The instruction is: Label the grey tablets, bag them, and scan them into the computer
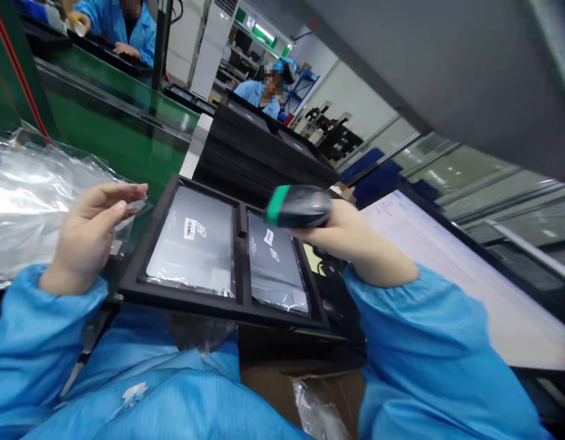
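Note:
My right hand [342, 235] is wrapped round a black barcode scanner [303, 206] with a green band at its front. The scanner is held above the right half of a black foam tray [241, 263]. Two flat grey tablets in clear film lie in the tray's two compartments. The left tablet [195, 244] and the right tablet [276, 260] each bear a small white barcode label. Left of the tray, my left hand [92, 229] pinches the edge of a clear plastic bag [134, 206] between thumb and fingers.
A pile of clear plastic bags [30, 208] lies at the left. Black foam trays [264, 153] are stacked behind. A lit monitor [470, 281] stands at the right. Beyond the green bench sit two co-workers in blue, one at upper left [121, 30] and one farther back [264, 91].

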A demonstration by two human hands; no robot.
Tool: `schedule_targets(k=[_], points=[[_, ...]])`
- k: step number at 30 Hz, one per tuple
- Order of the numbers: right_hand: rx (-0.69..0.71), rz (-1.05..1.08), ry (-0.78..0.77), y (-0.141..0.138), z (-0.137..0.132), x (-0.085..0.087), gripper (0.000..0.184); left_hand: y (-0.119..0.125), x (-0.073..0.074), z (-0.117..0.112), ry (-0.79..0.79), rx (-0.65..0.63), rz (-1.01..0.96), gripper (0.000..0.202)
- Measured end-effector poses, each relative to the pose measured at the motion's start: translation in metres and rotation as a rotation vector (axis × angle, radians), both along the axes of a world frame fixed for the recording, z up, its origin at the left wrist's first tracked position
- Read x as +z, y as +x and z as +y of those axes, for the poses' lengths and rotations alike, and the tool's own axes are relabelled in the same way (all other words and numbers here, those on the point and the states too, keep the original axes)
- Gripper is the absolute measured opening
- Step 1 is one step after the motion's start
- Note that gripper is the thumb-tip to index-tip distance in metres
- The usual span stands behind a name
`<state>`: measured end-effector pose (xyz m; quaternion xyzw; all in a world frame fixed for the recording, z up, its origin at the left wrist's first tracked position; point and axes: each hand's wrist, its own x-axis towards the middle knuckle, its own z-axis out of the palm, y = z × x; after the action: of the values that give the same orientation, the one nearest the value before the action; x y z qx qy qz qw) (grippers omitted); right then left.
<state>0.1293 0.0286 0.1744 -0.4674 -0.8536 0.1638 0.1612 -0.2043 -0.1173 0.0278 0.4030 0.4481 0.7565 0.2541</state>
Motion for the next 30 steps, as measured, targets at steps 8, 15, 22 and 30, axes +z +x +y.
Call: schedule_targets(k=[8, 15, 22, 30], points=[[0.377, -0.263, -0.228, -0.108, 0.008, -0.027, 0.015, -0.005, -0.061, 0.031, -0.557, -0.130, 0.022, 0.031], [0.389, -0.208, -0.323, -0.107, 0.016, -0.037, 0.017, -0.008, -0.066, 0.023, -0.544, -0.165, 0.218, 0.044], [0.385, -0.124, -0.341, -0.103, 0.005, -0.030, 0.015, -0.009, -0.067, 0.022, -0.531, -0.150, 0.190, 0.042], [-0.522, 0.261, 0.017, 0.041, 0.050, -0.046, 0.021, -0.019, -0.072, 0.028, -0.536, -0.110, 0.263, 0.048]])
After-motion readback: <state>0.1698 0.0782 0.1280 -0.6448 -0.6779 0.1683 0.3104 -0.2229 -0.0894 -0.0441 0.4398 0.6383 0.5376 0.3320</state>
